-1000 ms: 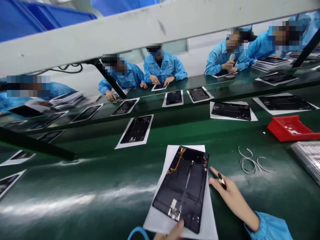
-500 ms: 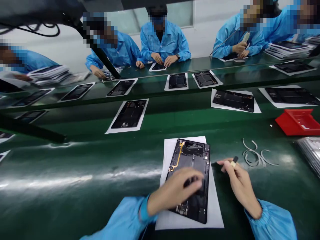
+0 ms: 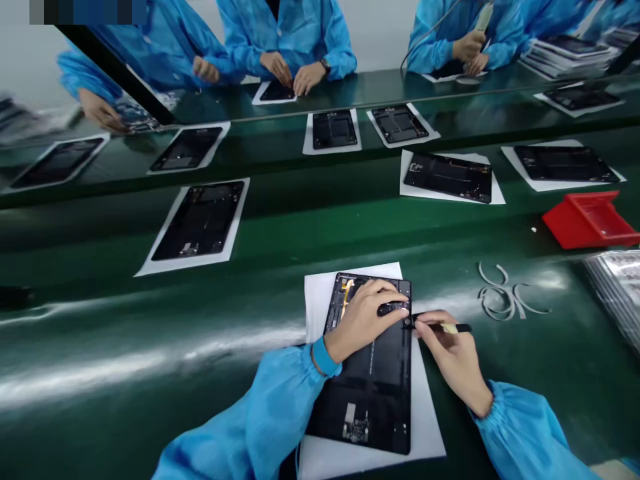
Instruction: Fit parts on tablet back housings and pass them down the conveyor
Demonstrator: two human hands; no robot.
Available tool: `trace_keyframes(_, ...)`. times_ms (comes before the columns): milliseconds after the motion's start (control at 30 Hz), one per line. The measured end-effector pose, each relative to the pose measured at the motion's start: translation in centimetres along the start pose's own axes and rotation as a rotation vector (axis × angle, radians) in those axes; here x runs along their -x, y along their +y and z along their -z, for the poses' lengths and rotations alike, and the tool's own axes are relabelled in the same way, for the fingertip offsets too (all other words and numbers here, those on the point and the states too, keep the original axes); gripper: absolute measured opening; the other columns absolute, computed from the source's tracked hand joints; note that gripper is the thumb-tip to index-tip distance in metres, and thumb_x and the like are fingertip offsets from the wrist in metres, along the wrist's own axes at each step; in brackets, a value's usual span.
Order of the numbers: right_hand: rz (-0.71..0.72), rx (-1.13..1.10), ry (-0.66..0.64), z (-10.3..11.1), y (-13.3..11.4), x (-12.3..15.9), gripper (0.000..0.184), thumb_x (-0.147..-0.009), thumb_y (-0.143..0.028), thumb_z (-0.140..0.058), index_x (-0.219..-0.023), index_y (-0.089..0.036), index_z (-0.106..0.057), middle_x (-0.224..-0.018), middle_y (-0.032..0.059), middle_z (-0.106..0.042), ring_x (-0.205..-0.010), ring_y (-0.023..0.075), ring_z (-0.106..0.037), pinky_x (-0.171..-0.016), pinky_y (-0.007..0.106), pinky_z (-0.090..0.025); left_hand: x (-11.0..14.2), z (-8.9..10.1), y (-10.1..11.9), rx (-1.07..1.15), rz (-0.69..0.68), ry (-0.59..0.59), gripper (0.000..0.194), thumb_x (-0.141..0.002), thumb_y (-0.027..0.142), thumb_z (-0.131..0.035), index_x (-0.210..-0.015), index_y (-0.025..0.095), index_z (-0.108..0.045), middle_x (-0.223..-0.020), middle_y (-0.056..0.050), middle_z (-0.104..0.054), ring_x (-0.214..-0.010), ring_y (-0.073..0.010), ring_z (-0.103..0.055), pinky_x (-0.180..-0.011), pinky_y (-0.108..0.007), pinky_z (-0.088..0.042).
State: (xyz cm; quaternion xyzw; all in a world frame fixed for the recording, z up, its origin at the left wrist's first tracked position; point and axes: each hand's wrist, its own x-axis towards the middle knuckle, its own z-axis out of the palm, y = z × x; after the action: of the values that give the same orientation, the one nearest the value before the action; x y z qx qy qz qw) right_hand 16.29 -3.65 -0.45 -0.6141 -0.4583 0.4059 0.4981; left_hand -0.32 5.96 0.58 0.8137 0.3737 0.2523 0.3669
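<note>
Leftmost on the green bench, a neighbouring tablet shell (image 3: 197,223) lies on its own paper, probably so its face avoids the bare surface. The left hand (image 3: 360,320) lies palm down across the upper part of the main tablet shell (image 3: 385,380), thumb and fingers apart, seemingly to steady it while leaving the right edge reachable. That shell sits directly before the person, slightly askew on a white sheet (image 3: 423,427), likely a cushion. The right hand (image 3: 453,350) has its thumb and fingers pinched together on a slim black tool (image 3: 450,328), gripped near the tip, perhaps for fine control; the tip is at the shell's upper right edge, though exact contact is unclear. Farther right, pale curved strips (image 3: 511,303), a red tray (image 3: 565,217) and stacked clear packs (image 3: 615,287) stand apart, presumably clear of the right hand's movement.
</note>
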Motion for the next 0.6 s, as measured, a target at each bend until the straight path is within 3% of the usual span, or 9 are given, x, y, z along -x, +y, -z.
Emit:
trace_keyframes(133,0.021,0.027,0.013,0.13,-0.04,0.02,0.012,-0.086,-0.032,-0.065,-0.085,-0.020,-0.065,-0.077,0.0019,-0.065,-0.068,0.0160,-0.067,-0.064,0.025,-0.055,-0.22,0.01,0.11,0.024,0.017,-0.001,0.010,-0.082,0.022,-0.070,-0.093,0.022,-0.069,-0.102,-0.003,-0.065,-0.100,-0.0201,-0.059,-0.092,-0.035,-0.044)
trace_keyframes(267,0.024,0.032,0.015,0.11,-0.16,0.04,0.010,-0.086,-0.031,-0.065,-0.084,-0.021,-0.066,-0.078,0.0014,-0.065,-0.068,0.0156,-0.067,-0.063,0.024,-0.055,0.00,-0.08,0.09,0.008,0.016,0.039,0.016,-0.081,0.022,-0.071,-0.096,0.020,-0.064,-0.102,-0.004,-0.063,-0.101,-0.0200,-0.057,-0.090,-0.034,-0.044)
trace_keyframes(400,0.024,0.031,0.027,0.09,-0.27,0.10,0.011,-0.086,-0.031,-0.065,-0.084,-0.021,-0.066,-0.078,0.0016,-0.065,-0.068,0.0158,-0.068,-0.062,0.024,-0.055,0.25,-0.30,0.44,-0.098,0.063,0.104,0.014,-0.078,0.029,-0.072,-0.077,0.019,-0.062,-0.091,-0.003,-0.059,-0.090,-0.0209,-0.056,-0.082,-0.036,-0.044)
trace_keyframes(600,0.012,0.046,0.032,0.04,-0.34,0.08,0.016,-0.086,-0.036,-0.064,-0.083,-0.019,-0.065,-0.075,0.0033,-0.066,-0.068,0.0172,-0.065,-0.064,0.028,-0.055,0.09,-0.82,0.78,-0.154,0.039,0.071,0.012,-0.077,0.028,-0.073,-0.088,0.023,-0.073,-0.105,-0.004,-0.061,-0.102,-0.0236,-0.055,-0.089,-0.040,-0.041)
